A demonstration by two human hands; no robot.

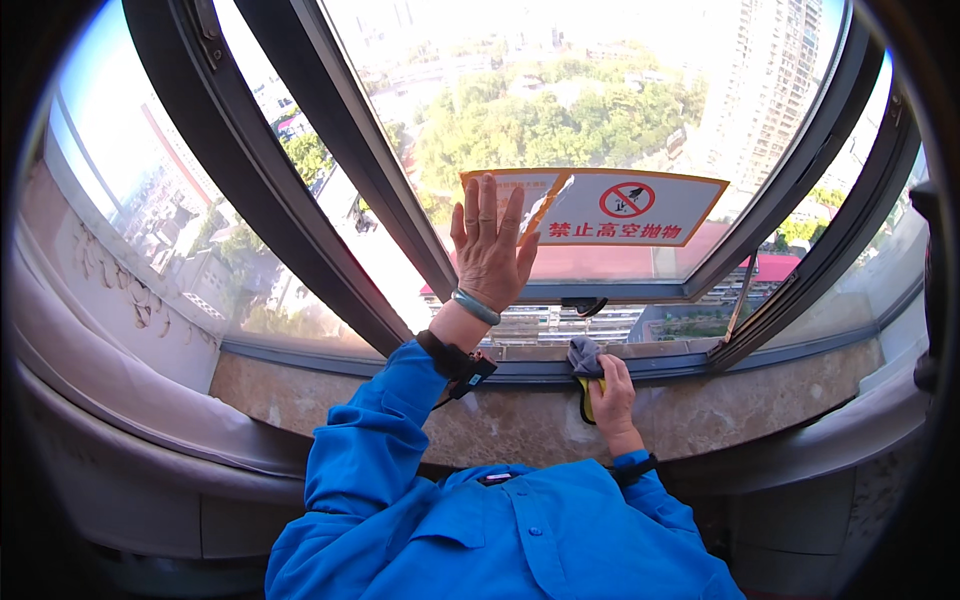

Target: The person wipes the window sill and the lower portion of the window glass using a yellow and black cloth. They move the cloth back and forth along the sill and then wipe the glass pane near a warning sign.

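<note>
My left hand (489, 251) is raised with its fingers spread against the pane, over the left part of a white sticker (630, 206) with an orange border. That sticker bears red writing and a prohibition sign, and its left part is creased or torn. A bracelet circles my left wrist, above a dark strap with a small device (472, 376). Lower right, at the bottom of the window frame, my right hand (616, 397) holds a bunched grey cloth (585, 356) with a yellow, black-edged part hanging below it.
The tilted-out window sash (607, 291) has a dark handle (585, 306) on its lower rail and a metal stay (742, 300) at the right. A brown stone sill (510, 427) runs before me. Pale curtain-like fabric (150, 405) lies at the left. Buildings and trees show far below outside.
</note>
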